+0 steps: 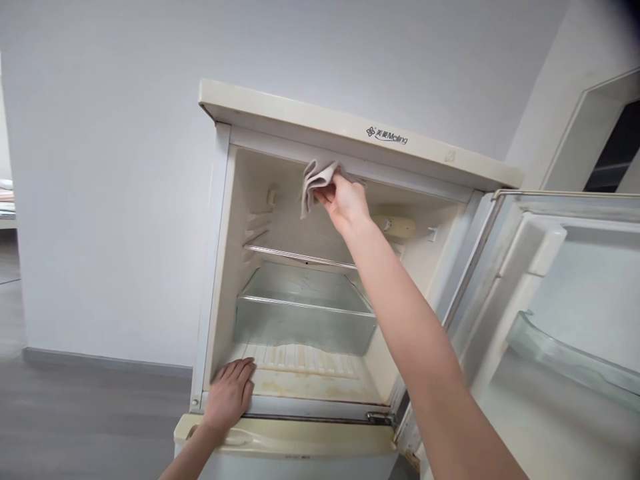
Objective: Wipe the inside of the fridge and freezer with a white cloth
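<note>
My right hand (345, 199) is closed on a folded greyish cloth (316, 179), up at the ceiling of the refrigerator (280, 110) compartment, just under its front upper edge. Part of the cloth is hidden behind the fingers. Down at the lower left, my left hand (231, 392) rests flat on the front edge of the compartment floor (305, 383), fingers stretched out and holding nothing. Brownish stains mark that floor. Between the hands are a clear shelf (300, 255) and a see-through drawer (305, 327) inside the compartment.
The refrigerator door (575, 333) stands swung out to the right, with a clear door rack (575, 353) on it. Below the compartment is a lower door (300, 460). A yellowish control box (397, 227) is on the inner right wall. Grey wall (110, 200) lies behind.
</note>
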Tool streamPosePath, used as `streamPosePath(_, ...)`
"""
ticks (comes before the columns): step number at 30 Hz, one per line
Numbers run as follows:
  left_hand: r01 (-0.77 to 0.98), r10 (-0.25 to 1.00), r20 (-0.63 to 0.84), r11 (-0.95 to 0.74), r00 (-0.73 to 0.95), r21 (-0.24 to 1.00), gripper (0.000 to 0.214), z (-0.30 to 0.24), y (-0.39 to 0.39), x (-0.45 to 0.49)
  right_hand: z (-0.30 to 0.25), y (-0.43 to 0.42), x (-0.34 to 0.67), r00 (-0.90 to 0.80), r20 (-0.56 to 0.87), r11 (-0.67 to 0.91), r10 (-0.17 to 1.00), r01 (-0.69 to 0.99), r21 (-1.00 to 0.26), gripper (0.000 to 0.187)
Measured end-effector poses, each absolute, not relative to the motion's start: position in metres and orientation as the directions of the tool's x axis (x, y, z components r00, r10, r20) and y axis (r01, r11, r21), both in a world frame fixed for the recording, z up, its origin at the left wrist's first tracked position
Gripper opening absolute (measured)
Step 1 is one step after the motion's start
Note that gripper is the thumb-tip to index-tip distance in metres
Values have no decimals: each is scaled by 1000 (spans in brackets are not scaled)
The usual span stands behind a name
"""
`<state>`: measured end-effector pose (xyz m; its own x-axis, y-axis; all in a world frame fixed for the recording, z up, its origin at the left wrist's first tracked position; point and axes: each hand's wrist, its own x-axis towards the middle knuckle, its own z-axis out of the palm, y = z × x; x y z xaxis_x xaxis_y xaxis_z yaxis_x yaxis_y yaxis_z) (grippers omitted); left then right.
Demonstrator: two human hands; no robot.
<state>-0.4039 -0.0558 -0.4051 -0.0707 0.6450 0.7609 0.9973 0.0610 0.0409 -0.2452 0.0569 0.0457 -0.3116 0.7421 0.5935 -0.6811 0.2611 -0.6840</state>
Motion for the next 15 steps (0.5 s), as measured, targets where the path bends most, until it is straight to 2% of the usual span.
streamPosePath(9, 996, 643, 761, 41, -88, 80, 30, -407, -54, -404, 38, 90, -177, -71, 625, 443, 778, -644, -624, 20)
streamPosePath(15, 998, 665, 744, 37, -62, 50, 30, -409, -55, -405, 49, 117, -129, 113, 488, 428, 866, -671, -605, 23)
